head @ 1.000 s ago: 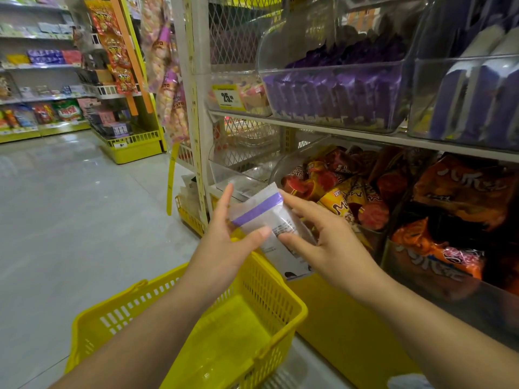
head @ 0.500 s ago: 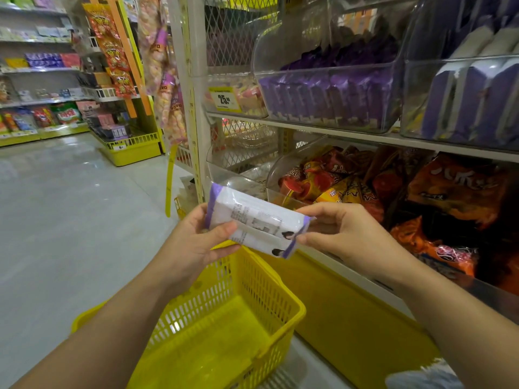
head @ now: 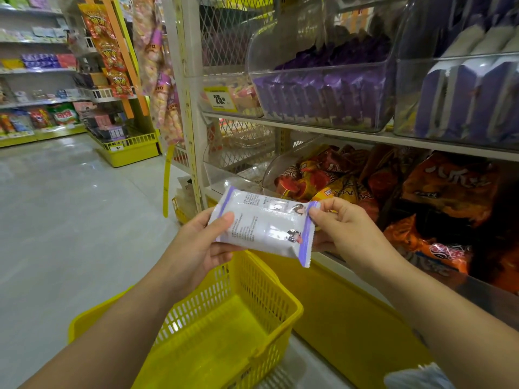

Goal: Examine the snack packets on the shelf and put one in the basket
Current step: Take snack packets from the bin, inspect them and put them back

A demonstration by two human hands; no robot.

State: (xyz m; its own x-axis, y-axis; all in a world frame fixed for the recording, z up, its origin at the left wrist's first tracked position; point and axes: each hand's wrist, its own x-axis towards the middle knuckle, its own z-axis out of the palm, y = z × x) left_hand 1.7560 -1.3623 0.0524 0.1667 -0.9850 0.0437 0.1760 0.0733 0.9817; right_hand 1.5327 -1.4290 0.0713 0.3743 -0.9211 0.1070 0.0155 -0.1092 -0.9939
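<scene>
Shop aisle, shelf on rt. White-purple snack packet (head: 264,224) held lengthwise betw left hand (head: 196,248) & right hand (head: 345,228), both pinching its ends, directly above yellow basket (head: 224,327), apparently empty; drop straight down.

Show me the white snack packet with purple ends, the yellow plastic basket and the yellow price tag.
white snack packet with purple ends (head: 261,223): head view, middle of its printed face.
yellow plastic basket (head: 202,307): head view, slotted far wall.
yellow price tag (head: 220,99): head view, printed number.
</scene>
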